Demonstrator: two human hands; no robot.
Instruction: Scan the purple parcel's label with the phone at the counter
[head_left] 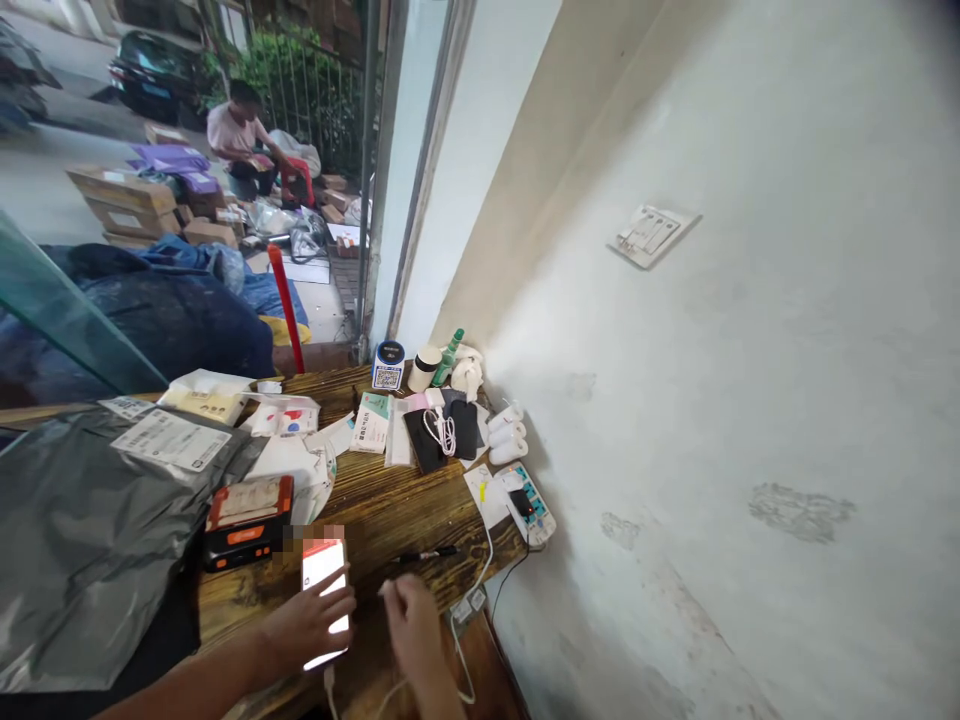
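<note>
The left hand (311,622) grips a lit phone (325,600) at the near edge of the wooden table (390,510), fingers curled round its side; the right hand (411,622) is loosely closed just beside it, pinching a white cable (459,655); a black pen (426,553) lies just beyond; an orange-black printer (246,522) sits left of the phone.

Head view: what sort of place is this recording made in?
Probably a small parcel pickup or courier shop. A grey mailer bag with a shipping label and a label printer lie on the wooden desk; cardboard boxes are piled outside.
</note>
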